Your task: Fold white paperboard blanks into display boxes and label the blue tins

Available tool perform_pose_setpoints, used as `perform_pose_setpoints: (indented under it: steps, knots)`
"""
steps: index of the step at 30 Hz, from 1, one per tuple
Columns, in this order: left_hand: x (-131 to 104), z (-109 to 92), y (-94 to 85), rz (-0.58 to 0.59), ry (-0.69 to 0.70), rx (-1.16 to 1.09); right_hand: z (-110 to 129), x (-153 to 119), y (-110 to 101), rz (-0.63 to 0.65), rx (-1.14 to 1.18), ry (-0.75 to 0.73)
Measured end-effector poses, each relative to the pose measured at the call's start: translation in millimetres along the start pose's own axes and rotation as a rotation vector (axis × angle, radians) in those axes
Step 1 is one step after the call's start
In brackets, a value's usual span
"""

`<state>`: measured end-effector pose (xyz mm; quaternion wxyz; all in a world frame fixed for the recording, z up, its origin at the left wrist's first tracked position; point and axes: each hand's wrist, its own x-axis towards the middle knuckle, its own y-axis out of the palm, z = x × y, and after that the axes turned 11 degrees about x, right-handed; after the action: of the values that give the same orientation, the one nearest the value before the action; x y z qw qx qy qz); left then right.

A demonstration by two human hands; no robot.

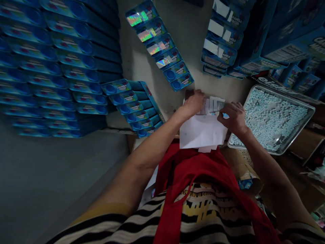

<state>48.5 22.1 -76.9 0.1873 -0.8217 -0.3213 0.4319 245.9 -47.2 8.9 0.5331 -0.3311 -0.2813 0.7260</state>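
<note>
A white paper sheet [203, 132] with a row of small silvery white labels [211, 105] along its far part lies in front of me at the table's near edge. My left hand [195, 102] rests at the left end of that row, fingers bent together; what is under the fingertips is hidden. My right hand [234, 117] is at the right end, thumb and forefinger pinched at the edge of a label. Beyond my left hand stands a slanting row of small blue candy boxes [175, 59]; the farther ones carry shiny holographic stickers, the nearest two show none.
Stacked blue boxes [68, 61] fill the left side, with another group of blue boxes [137, 110] nearer me. At the right is a metal tray [296, 135] of pale blue-white pellets. More boxes with white labels [219, 51] stand at the back right, beside larger blue cartons [286, 37].
</note>
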Motion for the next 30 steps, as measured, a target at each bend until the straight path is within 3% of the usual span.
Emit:
perform_pose_setpoints:
  steps: [4, 7, 10, 12, 15, 22, 30]
  knots:
    - [-21.3, -11.4, 0.6, -0.222, 0.088, 0.043, 28.7, -14.6, -9.6, -0.241, 0.447, 0.363]
    - [-43.5, -22.0, -0.1, -0.336, 0.083, -0.264, 43.2, -18.5, -18.2, -0.277, 0.661, 0.536]
    - [-61.1, -30.5, -5.8, -0.205, -0.018, -0.774, 50.7, -18.2, -24.6, -0.301, 0.597, 0.490]
    - [-68.2, -33.5, -13.0, -0.079, 0.006, -0.958, 52.7, -17.2, -26.6, -0.305, 0.509, 0.422]
    - [-73.9, -36.7, -23.6, 0.011, 0.093, -0.947, 52.5, -15.5, -27.6, -0.293, 0.441, 0.359]
    - [-78.2, -46.4, -25.1, 0.020, 0.028, -0.932, 51.1, -11.6, -30.9, -0.243, 0.445, 0.287]
    - [-81.3, -46.7, -22.2, 0.046, -0.048, -0.973, 32.6, -10.2, -16.3, -0.107, 0.962, 0.625]
